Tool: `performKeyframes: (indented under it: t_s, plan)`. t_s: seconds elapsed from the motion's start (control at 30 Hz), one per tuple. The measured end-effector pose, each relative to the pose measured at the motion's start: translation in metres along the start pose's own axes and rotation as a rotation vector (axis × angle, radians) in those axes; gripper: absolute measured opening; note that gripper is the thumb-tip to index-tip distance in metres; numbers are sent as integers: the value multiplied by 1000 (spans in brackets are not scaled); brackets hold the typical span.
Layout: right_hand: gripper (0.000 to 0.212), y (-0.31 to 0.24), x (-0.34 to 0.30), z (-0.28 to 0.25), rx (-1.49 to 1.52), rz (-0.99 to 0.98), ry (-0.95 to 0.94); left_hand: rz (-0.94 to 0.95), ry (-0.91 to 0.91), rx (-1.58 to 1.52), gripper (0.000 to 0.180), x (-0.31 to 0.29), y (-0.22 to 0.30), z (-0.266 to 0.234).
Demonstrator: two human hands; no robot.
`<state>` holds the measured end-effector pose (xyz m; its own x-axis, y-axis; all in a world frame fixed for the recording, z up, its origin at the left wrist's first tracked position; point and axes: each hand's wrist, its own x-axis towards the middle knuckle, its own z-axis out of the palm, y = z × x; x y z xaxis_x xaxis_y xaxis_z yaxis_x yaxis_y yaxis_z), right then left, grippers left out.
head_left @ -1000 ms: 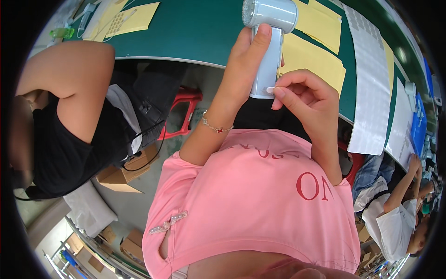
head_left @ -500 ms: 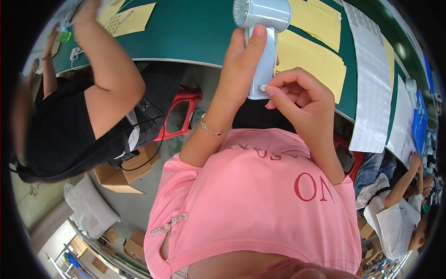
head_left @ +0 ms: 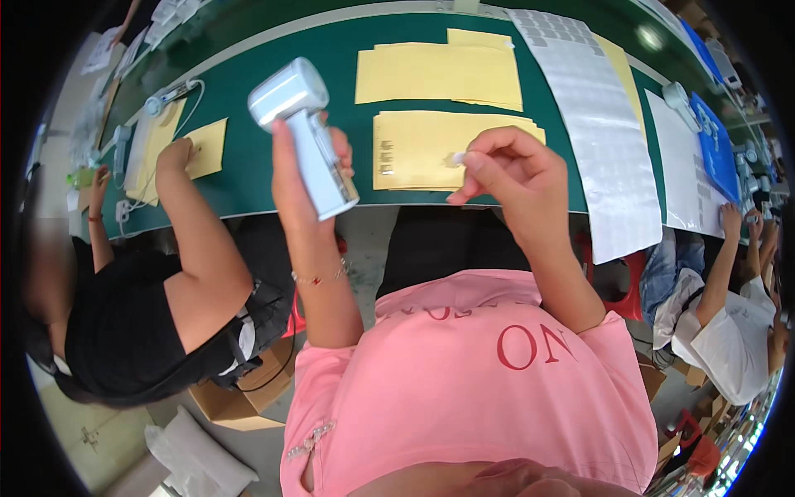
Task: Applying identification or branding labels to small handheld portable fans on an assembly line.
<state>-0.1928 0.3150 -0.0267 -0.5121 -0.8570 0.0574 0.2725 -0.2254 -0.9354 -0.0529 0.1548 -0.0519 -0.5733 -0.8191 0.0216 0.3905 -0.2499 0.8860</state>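
My left hand (head_left: 300, 170) is wrapped round the handle of a light blue handheld fan (head_left: 319, 170), held up at the left over the table's near edge. Its round, barrel-shaped head (head_left: 288, 89) points up and left, and the handle's side faces right. Between thumb and forefinger of my right hand (head_left: 515, 174) is a small white sticker (head_left: 459, 157). That hand hovers over the near stack of yellow sheets (head_left: 414, 149), which carries small dark marks on its left part. The two hands are well apart.
Beyond lies another yellow stack (head_left: 439, 74) on the green table (head_left: 331, 50). A long silvery-white sheet (head_left: 613, 166) hangs over the near edge on the right. A person in black (head_left: 124, 315) works at my left; a person in white (head_left: 720, 340) sits at far right.
My left hand has carried the fan leftward, away from my right hand, and tilted it. My right hand, pinching the white sticker, no longer meets the handle's lower end. The view has shifted.
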Motion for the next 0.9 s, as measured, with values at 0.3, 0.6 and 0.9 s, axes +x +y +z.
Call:
performKeyframes:
  t_s: [0.3,0.6,0.9]
  plan:
    - [6,-4,-7,15,34,-8,-52,-58,-90,17,48,6,-11,28]
    - [9,1,-6,20,-69,55,-188,8,-23,222,47,-6,-5,45]
    - [10,2,-9,30,-152,84,-215,-23,-50,211,48,-17,-4,51]
